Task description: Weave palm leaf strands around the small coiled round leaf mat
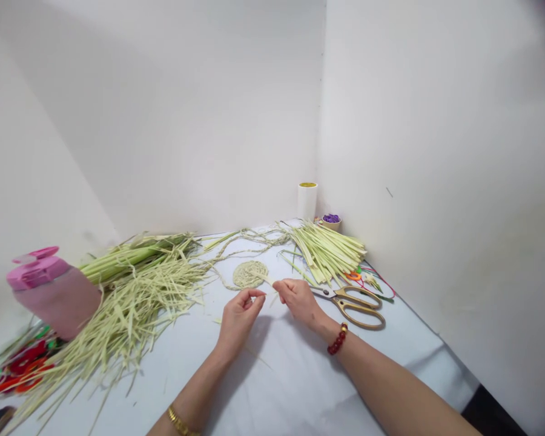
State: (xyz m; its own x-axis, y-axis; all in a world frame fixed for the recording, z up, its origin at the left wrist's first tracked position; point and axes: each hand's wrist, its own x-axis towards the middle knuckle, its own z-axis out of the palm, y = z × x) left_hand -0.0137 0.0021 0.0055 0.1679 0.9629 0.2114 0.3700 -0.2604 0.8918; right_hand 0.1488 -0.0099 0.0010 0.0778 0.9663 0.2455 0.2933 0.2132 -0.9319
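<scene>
The right hand (298, 301) is pinching a thin pale leaf strip (269, 279) narrowly between its fingertips, the strip leading from a coiled braid disc (250, 274) lying near the far edge of the table (290, 378). The left hand (239, 321) is curling its fingers close beside, its hold too small to tell. Gold-handled scissors (342, 303) are lying to the right, near a bundle of leaf strips (327, 251).

The pale table (300, 387) carries a heap of shredded palm strips (131, 303) on the left, beside a pink flask (49, 297). A coiled braid disc (251, 274) lies mid-table. Far right are a bundle of green strips (327, 251) and a white roll (307, 200), with gold-handled scissors (356, 307) nearer.
</scene>
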